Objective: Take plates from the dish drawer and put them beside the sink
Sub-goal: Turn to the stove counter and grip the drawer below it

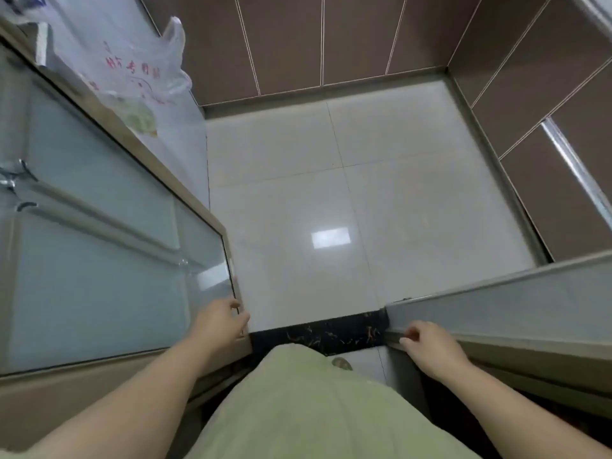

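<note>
You stand in a doorway and look down at a pale tiled floor [331, 180]. Your left hand [220, 321] rests on the near corner of a frosted glass door panel [99, 260] at your left, and the fingers [235, 304] curl over its edge, so this grip is grasping the panel frame. Your right hand [427, 341] lies on the lower rail of a second glass panel [516, 303] at your right; the fingers are bent onto the rail, but you cannot tell if this grip is clenched on it or only touching. Between the two hands runs a dark marble threshold strip [331, 332]. A thin plastic bag [149, 81] with red print hangs at the far left, near the brown tiled wall [298, 41]. The plates and the dish drawer are not in view, and the sink also not. Your light green shirt [308, 409] fills the bottom.
</note>
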